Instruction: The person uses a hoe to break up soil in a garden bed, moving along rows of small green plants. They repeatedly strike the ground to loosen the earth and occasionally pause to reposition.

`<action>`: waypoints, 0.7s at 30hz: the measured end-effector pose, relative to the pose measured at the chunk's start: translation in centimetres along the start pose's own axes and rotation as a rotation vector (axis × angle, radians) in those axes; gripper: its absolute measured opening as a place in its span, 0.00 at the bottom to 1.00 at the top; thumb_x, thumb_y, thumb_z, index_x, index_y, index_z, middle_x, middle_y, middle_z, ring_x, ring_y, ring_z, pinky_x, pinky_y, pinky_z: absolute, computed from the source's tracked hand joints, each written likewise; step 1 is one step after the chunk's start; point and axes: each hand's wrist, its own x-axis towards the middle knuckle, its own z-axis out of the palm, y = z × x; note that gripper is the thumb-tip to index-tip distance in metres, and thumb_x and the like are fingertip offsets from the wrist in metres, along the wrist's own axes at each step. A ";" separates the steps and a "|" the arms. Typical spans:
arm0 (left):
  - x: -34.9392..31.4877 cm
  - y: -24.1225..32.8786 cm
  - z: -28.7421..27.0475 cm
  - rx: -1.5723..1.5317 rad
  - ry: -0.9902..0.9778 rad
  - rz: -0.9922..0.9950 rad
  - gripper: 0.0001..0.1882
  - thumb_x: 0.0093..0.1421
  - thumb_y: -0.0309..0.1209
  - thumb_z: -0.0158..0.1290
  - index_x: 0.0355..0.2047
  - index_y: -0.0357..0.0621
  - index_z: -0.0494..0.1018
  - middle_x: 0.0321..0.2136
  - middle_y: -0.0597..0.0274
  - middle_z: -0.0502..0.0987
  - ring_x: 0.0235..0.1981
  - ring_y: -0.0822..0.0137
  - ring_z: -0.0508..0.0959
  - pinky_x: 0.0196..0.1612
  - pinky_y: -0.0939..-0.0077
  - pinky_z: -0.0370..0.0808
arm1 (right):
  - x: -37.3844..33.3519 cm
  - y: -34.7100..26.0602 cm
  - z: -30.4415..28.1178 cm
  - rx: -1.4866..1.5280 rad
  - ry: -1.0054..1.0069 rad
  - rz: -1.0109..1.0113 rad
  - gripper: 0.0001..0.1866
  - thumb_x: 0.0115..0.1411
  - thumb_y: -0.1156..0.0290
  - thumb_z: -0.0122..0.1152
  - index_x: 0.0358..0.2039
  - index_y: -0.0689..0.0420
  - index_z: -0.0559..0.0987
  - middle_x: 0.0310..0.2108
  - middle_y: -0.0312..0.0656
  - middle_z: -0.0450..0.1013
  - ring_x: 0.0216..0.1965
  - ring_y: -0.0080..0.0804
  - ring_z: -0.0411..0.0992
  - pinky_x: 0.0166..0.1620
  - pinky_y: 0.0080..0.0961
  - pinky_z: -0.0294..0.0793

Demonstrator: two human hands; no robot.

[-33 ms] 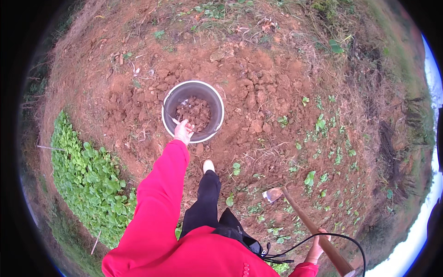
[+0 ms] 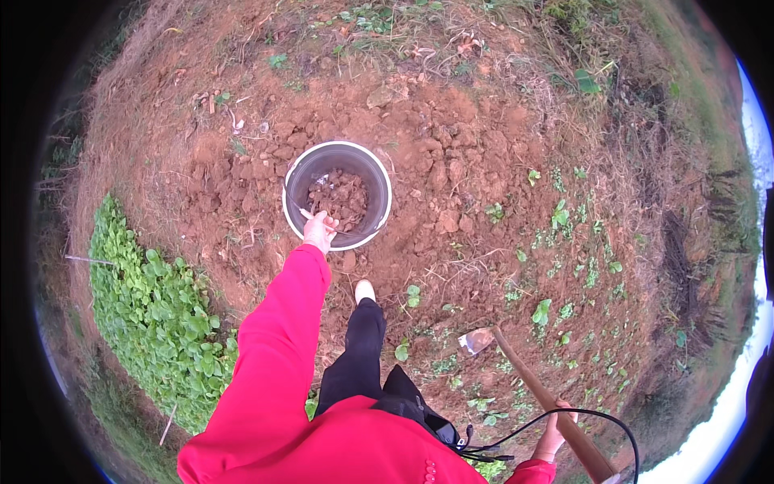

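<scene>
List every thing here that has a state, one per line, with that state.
bucket: upright on the dug soil, open, partly filled with brown clods.
left hand: at the bucket's near rim, fingers around its thin handle.
right hand: closed around the hoe's wooden shaft.
hoe: tilted, blade resting on the ground.
soil: broken into loose red clods.
green plants: dense, standing, left of the dug patch.

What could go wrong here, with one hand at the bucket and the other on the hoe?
1. The left hand reaches over the rim of the bucket, which stands on lumpy soil; leaning on it could tip it.
2. The right hand alone holds the hoe; its blade rests near the foot, so a slip might hit it.
</scene>
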 end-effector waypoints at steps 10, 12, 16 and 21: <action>-1.4 0.3 -5.5 0.470 0.175 0.025 0.08 0.52 0.35 0.47 0.33 0.50 0.66 0.35 0.64 0.71 0.40 0.66 0.68 0.44 0.54 0.61 | -0.9 0.6 0.9 0.027 0.057 0.064 0.08 0.50 0.79 0.57 0.30 0.57 0.69 0.33 0.40 0.70 0.38 0.28 0.67 0.47 0.28 0.66; -1.2 2.1 -5.3 0.460 0.069 0.038 0.11 0.53 0.35 0.47 0.37 0.51 0.66 0.39 0.62 0.69 0.41 0.65 0.67 0.44 0.55 0.62 | -0.7 0.9 1.2 -0.131 0.089 0.070 0.07 0.50 0.78 0.56 0.30 0.57 0.70 0.33 0.40 0.70 0.38 0.28 0.68 0.46 0.27 0.66; -9.2 3.5 2.0 0.279 -0.228 0.087 0.23 0.57 0.35 0.46 0.52 0.45 0.59 0.48 0.57 0.65 0.51 0.59 0.65 0.50 0.58 0.64 | 2.1 -6.6 5.1 -0.197 0.015 0.059 0.10 0.48 0.79 0.56 0.33 0.59 0.70 0.34 0.40 0.70 0.39 0.29 0.67 0.48 0.27 0.65; -22.7 6.7 12.6 0.333 -0.629 0.213 0.18 0.59 0.30 0.45 0.49 0.39 0.63 0.43 0.57 0.71 0.42 0.66 0.71 0.45 0.72 0.70 | 6.6 -7.4 9.2 -0.115 -0.043 0.029 0.12 0.46 0.77 0.58 0.33 0.59 0.70 0.32 0.39 0.70 0.35 0.29 0.69 0.45 0.27 0.67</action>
